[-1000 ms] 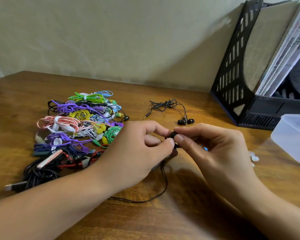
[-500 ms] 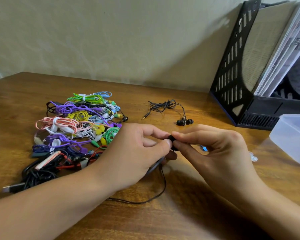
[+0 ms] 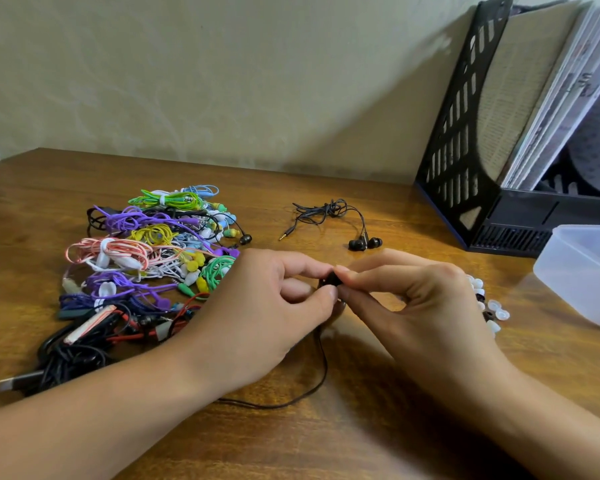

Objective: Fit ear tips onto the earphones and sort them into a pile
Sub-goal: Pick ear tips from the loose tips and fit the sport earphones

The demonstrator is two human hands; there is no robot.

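The black earbud sits pinched between both hands above the bench: the left hand nips it with thumb and forefinger, and the right hand presses its fingers onto it from the other side. Its thin black cable droops down to the wood. Loose ear tips lie just right of the right hand. A finished black pair lies behind, a tangled earphone pile left. The translucent tub shows no visible contents; the black file holder holds papers.
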